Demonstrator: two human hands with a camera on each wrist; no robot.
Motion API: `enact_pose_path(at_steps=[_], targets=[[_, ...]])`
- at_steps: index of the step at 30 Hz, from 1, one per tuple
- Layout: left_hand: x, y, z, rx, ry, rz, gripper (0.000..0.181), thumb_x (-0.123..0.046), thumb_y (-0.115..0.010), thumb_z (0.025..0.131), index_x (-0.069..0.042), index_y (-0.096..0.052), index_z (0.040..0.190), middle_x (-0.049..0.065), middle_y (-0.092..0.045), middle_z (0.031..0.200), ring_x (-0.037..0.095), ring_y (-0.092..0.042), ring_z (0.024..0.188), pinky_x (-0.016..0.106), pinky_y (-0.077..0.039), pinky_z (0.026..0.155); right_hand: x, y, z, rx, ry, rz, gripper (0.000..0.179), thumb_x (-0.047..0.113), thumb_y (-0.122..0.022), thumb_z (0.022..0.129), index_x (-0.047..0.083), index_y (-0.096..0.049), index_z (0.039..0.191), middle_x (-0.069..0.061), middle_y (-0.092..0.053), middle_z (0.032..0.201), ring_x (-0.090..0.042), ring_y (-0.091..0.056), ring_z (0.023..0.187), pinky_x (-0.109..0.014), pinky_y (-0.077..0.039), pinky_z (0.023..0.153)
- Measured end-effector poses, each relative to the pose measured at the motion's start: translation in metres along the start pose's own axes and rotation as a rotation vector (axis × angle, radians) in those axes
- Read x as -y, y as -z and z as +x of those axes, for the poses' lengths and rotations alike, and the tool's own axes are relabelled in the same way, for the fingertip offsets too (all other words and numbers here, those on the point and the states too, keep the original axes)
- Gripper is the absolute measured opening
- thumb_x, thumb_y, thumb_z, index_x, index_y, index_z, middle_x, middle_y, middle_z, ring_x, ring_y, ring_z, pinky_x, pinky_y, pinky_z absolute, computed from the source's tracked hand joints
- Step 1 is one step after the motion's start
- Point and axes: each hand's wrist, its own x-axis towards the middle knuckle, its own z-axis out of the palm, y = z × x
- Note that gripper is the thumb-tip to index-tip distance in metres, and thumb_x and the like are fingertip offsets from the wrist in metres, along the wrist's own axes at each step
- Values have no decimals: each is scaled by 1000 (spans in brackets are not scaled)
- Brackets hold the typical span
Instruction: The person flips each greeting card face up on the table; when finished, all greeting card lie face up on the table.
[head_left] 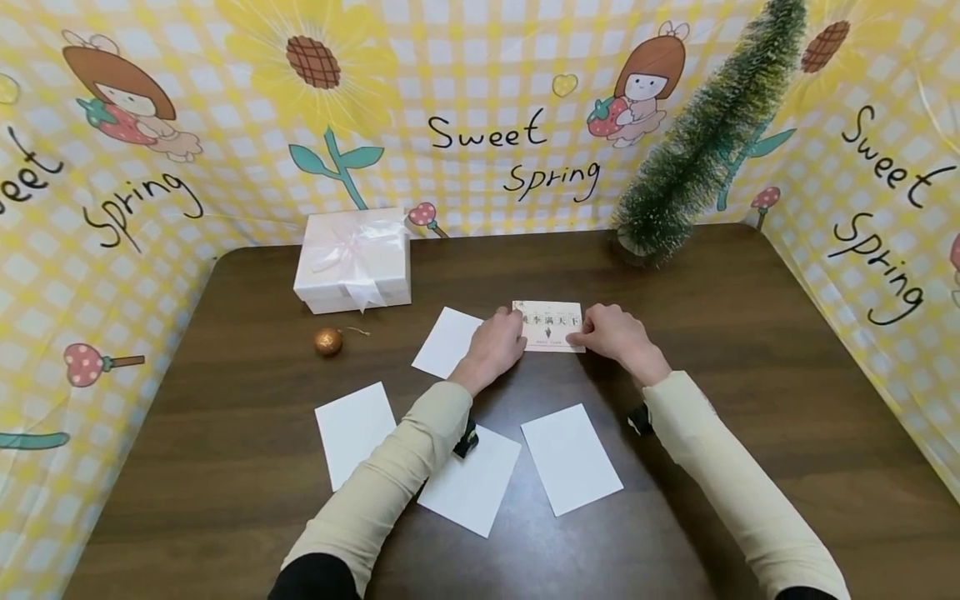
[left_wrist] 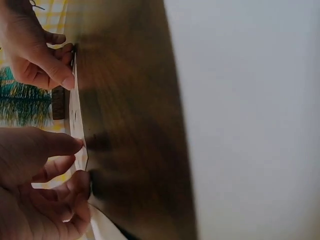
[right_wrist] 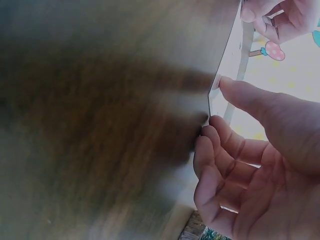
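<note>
Yellow checked cloth (head_left: pixel 480 50) backs a brown tabletop (head_left: pixel 240 400). Toward its far side, a printed card (head_left: pixel 551 333) spans between left hand (head_left: pixel 497 343) and right hand (head_left: pixel 619 335), whose fingers pinch its opposite sides. Presumably light, slightly stiff and easily creased, it suits an edge grip.

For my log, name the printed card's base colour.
The card is pale cream, seen best in the head view.

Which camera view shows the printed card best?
The head view: it shows the printed card from above, most of its lettered face visible between the left hand and right hand. Both wrist views catch it only as a thin, nearly edge-on strip, its print unreadable.
</note>
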Motion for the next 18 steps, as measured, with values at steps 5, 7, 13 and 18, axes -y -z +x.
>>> enact_pose_path(at_steps=[5, 7, 13, 18], targets=[[2, 2, -4, -35, -72, 17, 14, -15, -62, 93, -5, -59, 84, 11, -59, 87, 26, -62, 80, 44, -52, 70, 3, 2, -8, -52, 71, 3, 30, 36, -65, 93, 6, -62, 87, -5, -59, 71, -20, -53, 63, -34, -41, 57], [2, 5, -7, -46, -127, 23, 13, -16, -63, 93, -5, -60, 86, 10, -59, 86, 25, -61, 79, 41, -51, 68, 5, 2, -14, -81, 130, 2, 29, 35, -64, 93, 6, -63, 91, -6, -62, 76, -20, -55, 65, -36, -45, 59], [-3, 15, -28, -37, -314, 99, 10, -16, -61, 94, -6, -60, 91, 8, -59, 89, 25, -61, 81, 42, -49, 69, 7, -3, -36, -128, 356, -25, 30, 27, -68, 91, 1, -63, 107, -13, -66, 99, -25, -62, 81, -43, -51, 73], [-9, 16, -54, 11, -465, 199, 11, -16, -58, 96, -8, -64, 102, 5, -61, 98, 24, -60, 92, 41, -47, 75, 2, -14, -60, -135, 617, -87, 40, 23, -71, 90, -4, -61, 117, -17, -64, 113, -30, -63, 103, -45, -51, 88]])
